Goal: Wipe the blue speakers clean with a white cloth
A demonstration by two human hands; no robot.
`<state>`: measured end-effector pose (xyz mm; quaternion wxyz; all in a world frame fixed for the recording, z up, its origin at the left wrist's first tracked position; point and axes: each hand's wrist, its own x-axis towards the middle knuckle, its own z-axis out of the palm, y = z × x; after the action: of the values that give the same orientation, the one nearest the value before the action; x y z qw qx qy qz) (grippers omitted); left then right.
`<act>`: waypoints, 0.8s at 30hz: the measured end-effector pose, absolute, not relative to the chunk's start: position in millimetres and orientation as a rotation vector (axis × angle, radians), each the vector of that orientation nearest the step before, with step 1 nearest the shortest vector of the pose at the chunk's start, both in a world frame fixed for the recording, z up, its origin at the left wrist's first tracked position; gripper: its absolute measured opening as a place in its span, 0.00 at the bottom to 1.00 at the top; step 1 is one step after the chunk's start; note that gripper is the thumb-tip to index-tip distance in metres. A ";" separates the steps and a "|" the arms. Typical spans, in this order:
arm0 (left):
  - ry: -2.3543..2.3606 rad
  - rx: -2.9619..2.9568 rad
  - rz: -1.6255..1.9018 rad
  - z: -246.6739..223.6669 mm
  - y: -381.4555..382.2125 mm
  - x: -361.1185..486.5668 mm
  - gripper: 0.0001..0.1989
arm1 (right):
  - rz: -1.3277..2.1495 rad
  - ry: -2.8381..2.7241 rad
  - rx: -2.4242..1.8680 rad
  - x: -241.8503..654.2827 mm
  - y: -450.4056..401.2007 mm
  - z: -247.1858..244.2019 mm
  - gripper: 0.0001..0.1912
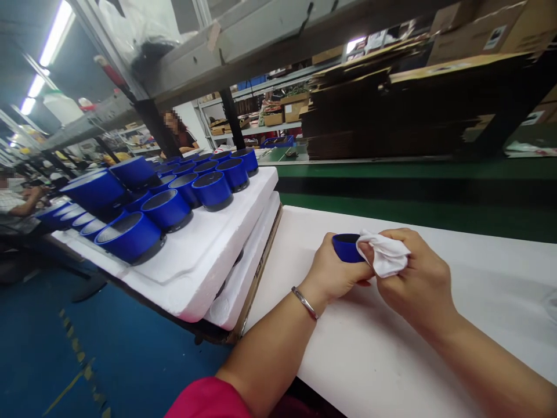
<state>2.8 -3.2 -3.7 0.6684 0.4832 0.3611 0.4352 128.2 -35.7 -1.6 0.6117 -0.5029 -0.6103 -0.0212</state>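
Blue cylinder (346,247) lies right of crowded foam tray (217,244).

White worktable (391,360) with stacked white foam trays (226,244) at its left end, overhanging the edge.

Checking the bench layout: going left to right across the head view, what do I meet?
Blue cups on white foam trays → left hand holding a blue cup → white cloth → right hand.
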 end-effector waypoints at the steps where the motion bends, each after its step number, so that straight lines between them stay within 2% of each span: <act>1: 0.820 1.082 0.991 -3.1 -3.8 2.6 0.39 | -0.031 -1.376 -1.197 128.5 -33.4 -1.9 0.16; 7: 0.649 1.122 0.932 0.7 -11.1 5.6 0.38 | 0.277 -1.201 -1.402 150.0 -25.7 2.1 0.20; 11: 0.626 1.120 0.884 2.3 -10.3 3.4 0.35 | 0.453 -1.099 -1.332 155.9 -31.0 8.5 0.29; 15: 0.616 1.147 0.821 3.7 -6.8 0.6 0.29 | 0.636 -1.125 -1.240 155.7 -37.7 8.9 0.31; 21: 0.728 1.203 0.897 4.0 -7.7 -0.8 0.34 | 0.436 -1.175 -1.264 152.9 -40.4 4.5 0.23; 24: 0.740 1.390 1.031 4.5 -11.7 -2.6 0.31 | 0.433 -1.174 -1.313 158.8 -32.5 1.9 0.24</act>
<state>-2.6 -11.7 4.5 0.5889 0.5970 0.3178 0.4425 158.8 -32.5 1.9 0.6163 -0.5699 -0.5100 0.1879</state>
